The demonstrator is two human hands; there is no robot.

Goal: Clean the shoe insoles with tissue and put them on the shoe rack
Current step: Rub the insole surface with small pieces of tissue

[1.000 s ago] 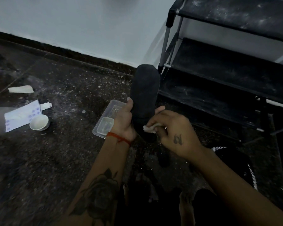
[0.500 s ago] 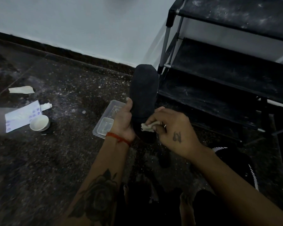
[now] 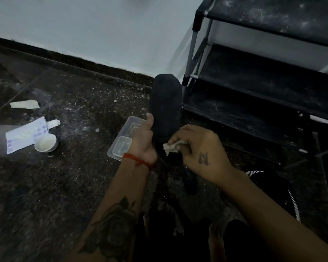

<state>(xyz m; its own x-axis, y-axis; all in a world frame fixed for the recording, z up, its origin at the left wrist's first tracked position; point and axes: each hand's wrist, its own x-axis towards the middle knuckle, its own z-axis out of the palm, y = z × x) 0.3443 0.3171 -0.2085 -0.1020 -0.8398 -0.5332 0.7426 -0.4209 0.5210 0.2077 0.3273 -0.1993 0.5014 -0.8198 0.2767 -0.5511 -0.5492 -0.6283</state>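
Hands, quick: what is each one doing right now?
Left hand: grips the dark insole, holding it upright.
Right hand: pinches a crumpled tissue against the insole.

No words, brands or numbers can be read. The white paper sheet point(image 3: 25, 136) on the floor point(image 3: 68, 178) carries rows of purple printed marks, too small and blurred to make out. The back of the right hand point(image 3: 199, 152) bears a small dark tattooed sign, its meaning unclear.

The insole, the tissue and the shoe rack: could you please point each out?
insole point(image 3: 166, 103): head view, upper dark face.
tissue point(image 3: 171, 147): head view, crumpled middle.
shoe rack point(image 3: 254, 114): head view, bottom shelf.
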